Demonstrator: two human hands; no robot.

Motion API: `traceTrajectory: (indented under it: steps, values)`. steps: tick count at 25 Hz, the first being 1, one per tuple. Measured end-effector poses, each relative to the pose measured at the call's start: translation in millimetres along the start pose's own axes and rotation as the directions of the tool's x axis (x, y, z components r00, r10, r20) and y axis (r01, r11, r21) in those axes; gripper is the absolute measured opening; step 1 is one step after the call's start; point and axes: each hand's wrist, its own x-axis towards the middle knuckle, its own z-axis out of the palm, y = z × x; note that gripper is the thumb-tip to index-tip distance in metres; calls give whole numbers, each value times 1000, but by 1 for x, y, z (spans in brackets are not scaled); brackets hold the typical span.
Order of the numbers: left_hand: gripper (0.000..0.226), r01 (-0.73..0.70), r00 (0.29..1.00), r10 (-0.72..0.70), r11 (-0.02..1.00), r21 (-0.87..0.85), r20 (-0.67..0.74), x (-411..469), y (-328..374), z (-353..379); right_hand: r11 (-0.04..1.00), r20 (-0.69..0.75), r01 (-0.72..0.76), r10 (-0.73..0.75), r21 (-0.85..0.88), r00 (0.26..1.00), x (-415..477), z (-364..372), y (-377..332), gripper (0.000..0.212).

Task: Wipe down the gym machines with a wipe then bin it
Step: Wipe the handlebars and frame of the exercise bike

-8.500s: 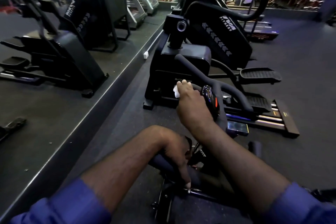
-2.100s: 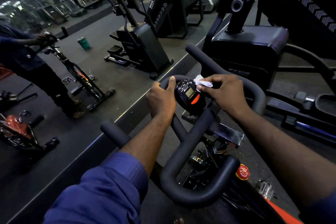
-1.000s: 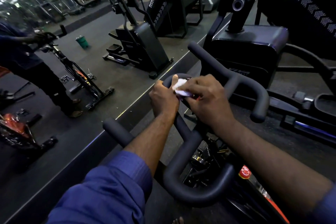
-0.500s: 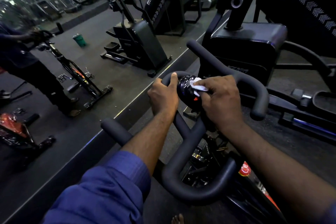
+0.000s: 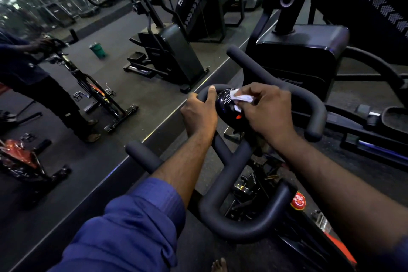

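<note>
Wipe [image 5: 241, 97] is sitting mid-frame, crumpled, with right grip [image 5: 267, 112] pinching it against the bike's round console [image 5: 225, 106]. Left grip [image 5: 199, 115] is wrapping the handlebar [image 5: 231, 227] loop just left of it, steadying. Best going light, circling the whole dome.

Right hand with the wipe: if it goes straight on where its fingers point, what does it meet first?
The round console, which the right hand touches through the wipe; just past it, probably the left hand on the handlebar, though depth is unclear.
</note>
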Motion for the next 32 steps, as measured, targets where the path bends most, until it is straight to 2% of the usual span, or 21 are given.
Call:
traceTrajectory:
  steps: [4, 9, 11, 13, 14, 15, 17, 21, 23, 26, 28, 29, 32]
  values:
    - [48, 4, 1000, -4, 1000, -12, 0, 0, 1, 1, 996, 36, -38, 35, 83, 999, 3, -2, -5, 20]
    - [51, -15, 1000, 15, 1000, -1, -1, 1, -1, 1, 998, 21, -5, 4, 60, 1000, -6, -1, -12, 28]
    - [52, -16, 1000, 16, 1000, 5, -3, 1, -2, 2, 989, 53, 148, -149, 30, 987, -8, 0, -13, 30]
    - [51, -41, 999, 41, 999, 23, 6, 0, -4, 1, 933, 182, 360, -356, 13, 916, 2, 2, -12, 27]
    - [50, -44, 999, 44, 999, 22, 14, 0, -4, 1, 916, 227, 402, -391, 0, 892, 11, 4, -9, 26]
    - [49, -35, 999, 35, 999, 14, 17, 1, -3, 1, 933, 221, 359, -348, -13, 911, 20, 4, -4, 31]
    - [49, -16, 1000, 16, 1000, 5, 11, 2, -4, 2, 988, 148, 151, -147, -18, 978, 24, 1, 16, 36]
    - [49, -35, 999, 35, 999, 10, 16, 2, -4, 4, 991, 63, -123, 126, -49, 990, -22, -11, 48, 28]
    - [50, -36, 999, 36, 999, 20, 22, 4, -6, 5, 994, 24, -110, 111, -28, 994, -49, -13, 46, 26]
    - [53, -35, 999, 35, 999, 10, 29, 2, -4, 3, 997, 9, 34, -34, -72, 999, -58, -14, 38, 30]
    - [53, -30, 999, 29, 999, 29, 30, 1, -3, 3, 998, -70, -42, 39, -44, 997, -48, -13, 33, 25]
    - [53, -31, 999, 30, 999, 42, 23, 0, -3, 2, 998, -70, -56, 53, -39, 996, -46, -12, 30, 26]
    - [55, -35, 999, 34, 999, 26, 13, 0, -1, 2, 994, 27, 84, -82, -64, 996, -54, -9, 27, 31]
